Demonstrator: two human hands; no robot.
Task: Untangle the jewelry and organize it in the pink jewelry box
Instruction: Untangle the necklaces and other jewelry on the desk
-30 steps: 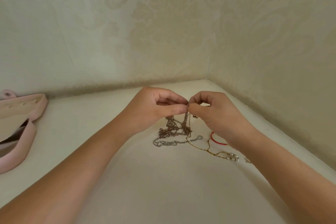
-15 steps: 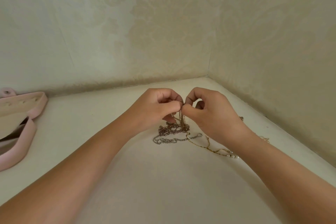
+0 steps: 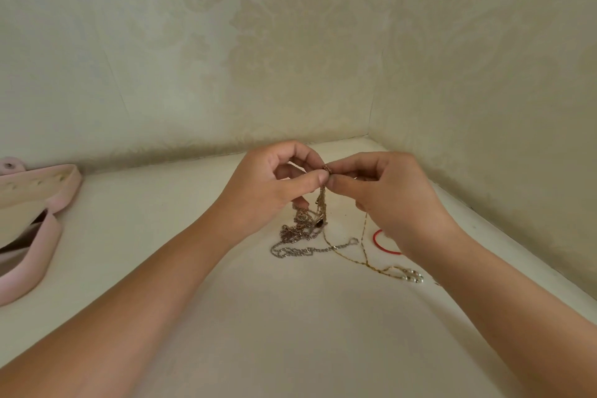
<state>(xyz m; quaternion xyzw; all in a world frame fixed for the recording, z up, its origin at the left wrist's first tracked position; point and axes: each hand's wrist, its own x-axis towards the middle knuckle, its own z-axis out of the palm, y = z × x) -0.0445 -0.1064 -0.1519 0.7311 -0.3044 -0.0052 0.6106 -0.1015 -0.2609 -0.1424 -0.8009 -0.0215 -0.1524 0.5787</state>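
Both hands are pinching the same knot of tangled chains (image 3: 318, 203): left hand (image 3: 274, 186) and right hand (image 3: 387, 194) meet above the white tabletop (image 3: 258, 317), strands trailing down. The pink jewelry box (image 3: 48, 200) sits open at far left, well apart.

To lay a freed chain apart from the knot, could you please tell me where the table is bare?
Bare: the wide stretch between the pink jewelry box and the left forearm, and the near patch between both forearms. Crowded: below the left hand and right hand, with the tangled chains, gold chain and red band.
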